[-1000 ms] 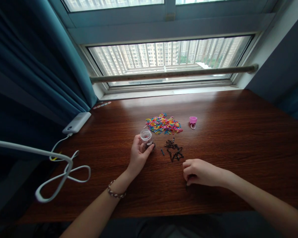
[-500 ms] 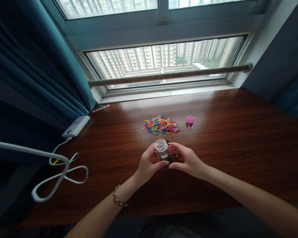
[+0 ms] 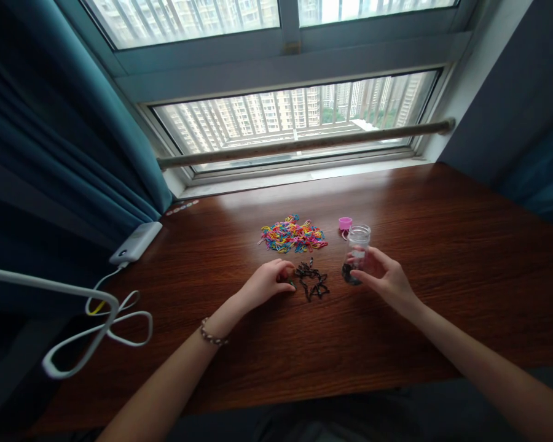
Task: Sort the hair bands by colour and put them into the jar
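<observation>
Arms slant in from the lower corners. Near centre, the right hand [image 3: 391, 285] clasps the clear jar [image 3: 359, 244], upright, between thumb and fingers. The left hand [image 3: 265, 282] bends low, fingertips just left of the strung dark pieces [image 3: 321, 287]; whether they pinch anything, I cannot tell. Beyond lies the multicoloured heap [image 3: 291, 236].

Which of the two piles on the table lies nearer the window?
The multicoloured pile of small thin pieces. The other, a sparser black pile, sits nearer the person, between left hand and right hand.
</observation>
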Available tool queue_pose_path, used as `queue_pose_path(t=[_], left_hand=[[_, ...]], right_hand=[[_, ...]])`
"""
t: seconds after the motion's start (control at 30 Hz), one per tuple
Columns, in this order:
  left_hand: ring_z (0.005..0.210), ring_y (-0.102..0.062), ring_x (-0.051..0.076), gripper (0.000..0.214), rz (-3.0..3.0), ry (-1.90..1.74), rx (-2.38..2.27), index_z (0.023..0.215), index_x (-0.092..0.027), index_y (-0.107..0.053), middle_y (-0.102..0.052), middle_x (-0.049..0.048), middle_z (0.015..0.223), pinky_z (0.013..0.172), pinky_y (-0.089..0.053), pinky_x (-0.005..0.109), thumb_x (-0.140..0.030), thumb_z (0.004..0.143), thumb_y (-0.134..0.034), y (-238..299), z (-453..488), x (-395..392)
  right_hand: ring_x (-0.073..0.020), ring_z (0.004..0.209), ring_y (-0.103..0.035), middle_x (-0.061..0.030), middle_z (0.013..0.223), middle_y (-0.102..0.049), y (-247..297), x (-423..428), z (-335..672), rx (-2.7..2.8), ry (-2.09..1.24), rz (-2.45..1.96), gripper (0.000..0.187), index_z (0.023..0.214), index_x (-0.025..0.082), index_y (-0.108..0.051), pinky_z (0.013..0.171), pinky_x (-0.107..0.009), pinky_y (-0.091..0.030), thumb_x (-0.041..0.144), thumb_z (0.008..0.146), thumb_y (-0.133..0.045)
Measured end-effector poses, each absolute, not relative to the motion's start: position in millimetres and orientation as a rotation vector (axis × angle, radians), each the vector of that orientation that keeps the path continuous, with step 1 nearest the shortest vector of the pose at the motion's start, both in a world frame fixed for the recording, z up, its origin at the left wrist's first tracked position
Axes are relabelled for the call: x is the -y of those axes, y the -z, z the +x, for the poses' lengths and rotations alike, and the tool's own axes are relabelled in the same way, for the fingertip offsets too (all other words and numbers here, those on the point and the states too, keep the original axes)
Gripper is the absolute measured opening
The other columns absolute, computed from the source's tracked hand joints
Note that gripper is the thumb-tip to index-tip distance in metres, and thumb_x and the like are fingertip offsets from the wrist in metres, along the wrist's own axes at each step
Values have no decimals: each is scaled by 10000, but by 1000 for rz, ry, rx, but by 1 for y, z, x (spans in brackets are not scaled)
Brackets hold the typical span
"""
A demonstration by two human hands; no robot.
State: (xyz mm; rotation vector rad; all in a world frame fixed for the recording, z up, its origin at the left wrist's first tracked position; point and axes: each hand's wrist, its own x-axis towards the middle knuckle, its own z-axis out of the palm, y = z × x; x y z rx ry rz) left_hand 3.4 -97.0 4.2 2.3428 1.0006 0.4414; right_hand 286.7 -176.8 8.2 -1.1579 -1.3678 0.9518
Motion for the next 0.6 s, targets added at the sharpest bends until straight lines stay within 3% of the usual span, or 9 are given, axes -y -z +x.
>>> queue_pose_path(t=[0.13,0.27,0.4,0.6], left_hand=[[637,-491,122,453,2351,-415,-931,1063,-196,-539,-537,-3,764,583,-430,233,-377,668,-669,0,19,86],[779,-522,144,575,2422,-408,-805,1186,-216,-479,-510,62,1032,698,-455,263,-372,668,-674,-4,28,74],[923,-519,170,435,2484,-297,-608,1164,-215,-511,-508,74,1074,816,-427,269,-312,750,-606,-11,35,68],[762,-534,131,162,2548,-173,-576,914,-172,-615,-550,47,874,694,-424,221,-247,817,-509,-17,45,69]], right_hand=[[-222,925,-614,-105,1035,-629,-6,176,290,1325,-960,-1146,486,1124,165,-494,857,-395,-488,312,698,-675],[-223,913,-618,-103,1026,-633,-3,176,291,1313,-971,-1153,464,1101,167,-508,851,-394,-490,309,693,-679],[-224,890,-625,-99,1007,-641,-1,175,292,1328,-962,-1172,458,1087,170,-514,835,-393,-497,318,687,-681],[-212,833,-629,-72,932,-656,-8,178,292,1526,-809,-1241,451,1065,171,-546,784,-356,-510,340,671,-686]])
